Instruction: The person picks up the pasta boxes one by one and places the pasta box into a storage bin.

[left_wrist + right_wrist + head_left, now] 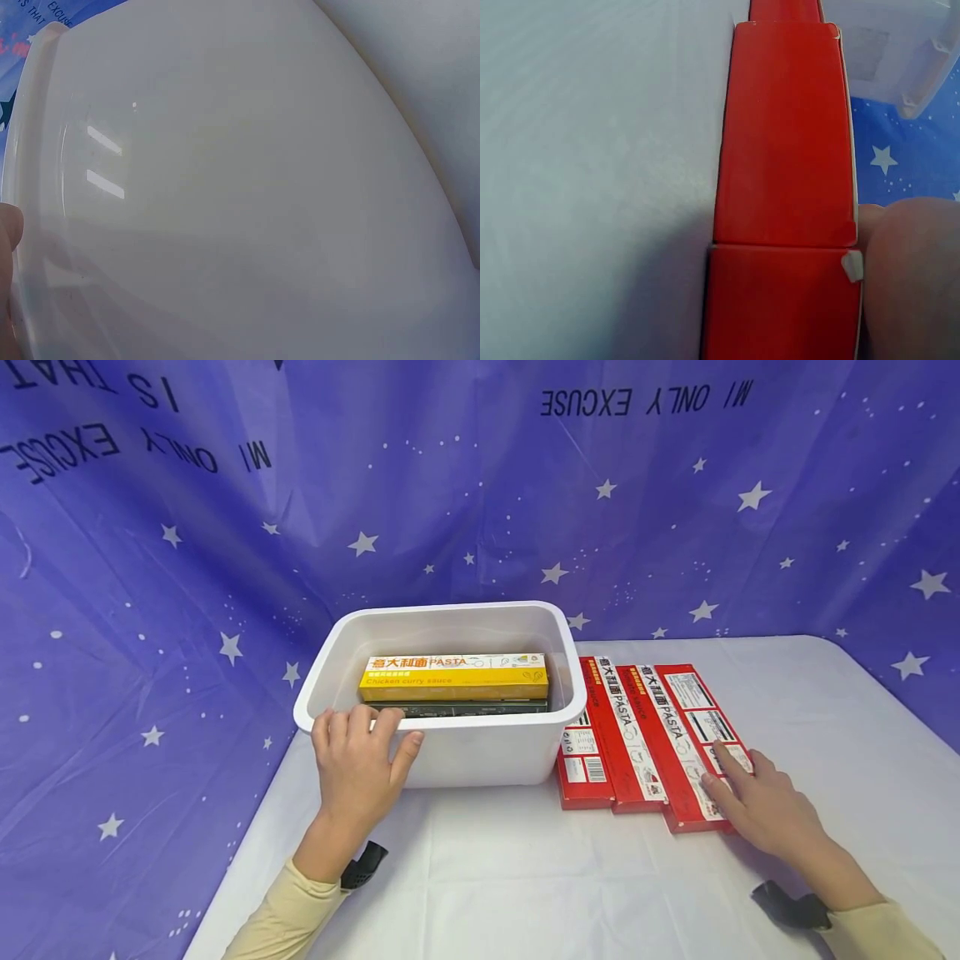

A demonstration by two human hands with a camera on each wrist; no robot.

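Observation:
A white plastic tub point(480, 752) stands on the table, with a yellow and white pasta box point(453, 683) and a dark box point(465, 708) inside it. My left hand point(356, 760) grips the tub's front rim near the left corner, fingers over the edge and thumb on the outer side. To the right of the tub, several red pasta boxes point(633, 752) lie side by side in a staggered row. My right hand point(772, 806) rests on the rightmost red boxes with its fingers loosely extended. In the right wrist view, red box ends point(787, 135) line up beside a finger.
A white cloth covers the table point(495, 877). Behind and to the left hangs a purple curtain point(465, 510) with white stars and lettering. A black wrist strap point(363, 864) sits on the left wrist, another point(791, 906) on the right.

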